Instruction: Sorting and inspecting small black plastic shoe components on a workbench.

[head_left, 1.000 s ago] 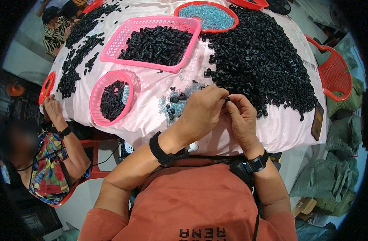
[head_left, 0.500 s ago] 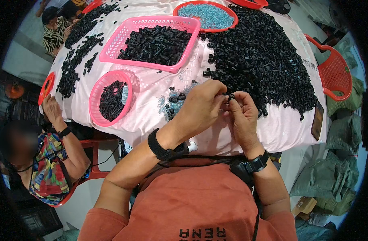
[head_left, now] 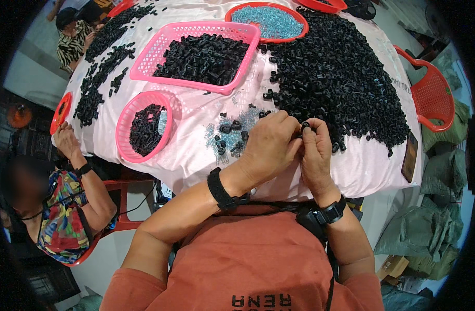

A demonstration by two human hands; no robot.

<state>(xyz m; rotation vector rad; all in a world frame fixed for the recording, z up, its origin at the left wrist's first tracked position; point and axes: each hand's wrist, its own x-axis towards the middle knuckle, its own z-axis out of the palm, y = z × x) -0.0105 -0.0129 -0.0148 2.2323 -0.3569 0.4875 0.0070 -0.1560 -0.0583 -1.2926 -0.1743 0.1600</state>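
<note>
Over the near side of the table my two hands meet, fingertips together. Pinched between thumb and forefinger of my right hand is a small black plastic part with a rounded end. My left hand is closed up against it from the left; its fingertips are turned away, so whatever they grip is hidden. Just beyond both hands spreads a big heap of similar black parts. Beside my left hand lie small clear bluish pieces with a few black parts among them.
A pink rectangular basket holds black parts; a round pink basket holds thin black pieces. A red tray carries clear bluish pieces. A phone lies at the right edge, near a red chair. Another person's hand is at left.
My left hand has shifted slightly right and nearer to me, closing up to my right hand. The black part is still in my right fingers, a little further right.
</note>
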